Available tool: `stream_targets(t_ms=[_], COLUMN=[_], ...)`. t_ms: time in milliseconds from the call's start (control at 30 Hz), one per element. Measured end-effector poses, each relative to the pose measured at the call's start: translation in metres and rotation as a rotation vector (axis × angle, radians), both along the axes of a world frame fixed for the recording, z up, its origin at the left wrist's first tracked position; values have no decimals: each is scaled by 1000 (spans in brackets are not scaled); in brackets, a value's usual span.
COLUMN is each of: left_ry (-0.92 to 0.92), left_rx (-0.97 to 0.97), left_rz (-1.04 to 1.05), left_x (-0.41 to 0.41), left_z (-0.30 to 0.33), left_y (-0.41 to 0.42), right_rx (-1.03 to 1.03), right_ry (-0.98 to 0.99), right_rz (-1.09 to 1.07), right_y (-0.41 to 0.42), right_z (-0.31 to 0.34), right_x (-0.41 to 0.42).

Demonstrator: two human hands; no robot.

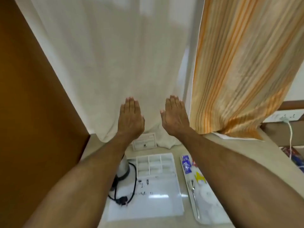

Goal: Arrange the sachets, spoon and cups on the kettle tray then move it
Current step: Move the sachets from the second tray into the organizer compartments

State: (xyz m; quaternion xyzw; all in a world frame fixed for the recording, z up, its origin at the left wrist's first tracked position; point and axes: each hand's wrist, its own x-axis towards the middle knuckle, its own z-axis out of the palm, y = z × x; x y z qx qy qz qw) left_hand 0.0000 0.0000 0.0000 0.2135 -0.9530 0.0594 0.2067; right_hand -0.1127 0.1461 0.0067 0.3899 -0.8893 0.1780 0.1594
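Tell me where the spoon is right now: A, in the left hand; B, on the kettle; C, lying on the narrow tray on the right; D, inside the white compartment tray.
C: the spoon lies on the narrow tray under the right forearm, while both hands are raised, flat and empty.

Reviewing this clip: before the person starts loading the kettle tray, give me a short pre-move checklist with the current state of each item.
1. Both hands free: ok. The left hand and right hand are flat, open and raised, holding nothing.
2. White plastic kettle tray reachable: ok, it lies on the counter between the forearms.
3. Tray's small divided compartments free for sachets: ok, they look empty.
4. Blue and yellow sachets located: ok, on the narrow white side tray to the right.
5. Metal spoon located: ok, on that same side tray.
6. Cups located: cannot tell; the right forearm covers that area.
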Motion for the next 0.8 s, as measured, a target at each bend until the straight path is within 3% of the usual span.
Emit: stream_targets(t_ms=[233, 367, 567, 800], left_ry=[-148, -348, -491, -466], left_rx=[274, 358, 370, 486], left_rz=[-13, -48, -69, -141], left_x=[93, 146, 152, 142], left_z=[-163, -228, -247, -248], left_y=[67, 103, 109, 97], right_rx=[87, 199, 302, 78], right_ry=[-239, -367, -422, -553], right_rz=[62, 101, 125, 79], right_y=[65, 104, 121, 116], right_z=[-151, -218, -257, -248], right_x=[77, 123, 140, 145])
